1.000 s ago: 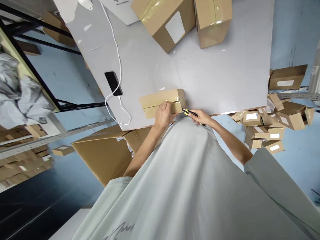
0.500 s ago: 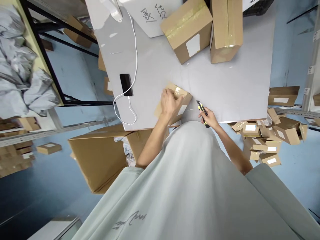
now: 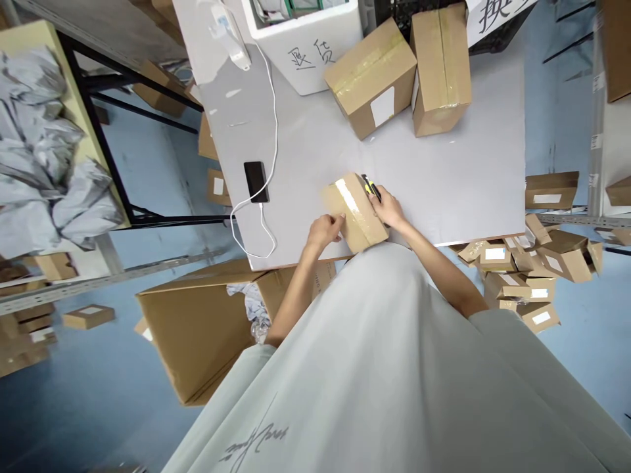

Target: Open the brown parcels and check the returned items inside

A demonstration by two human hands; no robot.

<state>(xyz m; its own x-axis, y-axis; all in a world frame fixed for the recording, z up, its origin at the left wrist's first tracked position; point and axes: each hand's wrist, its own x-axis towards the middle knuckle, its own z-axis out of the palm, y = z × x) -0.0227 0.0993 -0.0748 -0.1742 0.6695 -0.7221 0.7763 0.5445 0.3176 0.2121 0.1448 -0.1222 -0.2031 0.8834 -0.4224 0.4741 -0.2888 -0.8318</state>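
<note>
A small taped cardboard box [image 3: 355, 213] sits at the table's near edge, close against my shirt. Clear tape along its top catches the light. My left hand [image 3: 324, 231] is at the box's left side, fingers curled and thumb on the cardboard. At the right side is my right hand [image 3: 387, 209], wrapped round a black and yellow utility knife [image 3: 371, 187]. The knife's front end lies along the box's upper right edge, and I cannot see whether its blade touches the cardboard.
Two taped boxes [image 3: 373, 79] and a white bin [image 3: 310, 72] stand at the table's back. A phone [image 3: 256, 181] with a white cable lies left. An open carton [image 3: 197, 335] stands below the left edge; several small boxes [image 3: 513, 279] are piled at lower right.
The small box has been turned. My left hand has moved from its top to its left side. My right hand has brought the knife up and left against the box.
</note>
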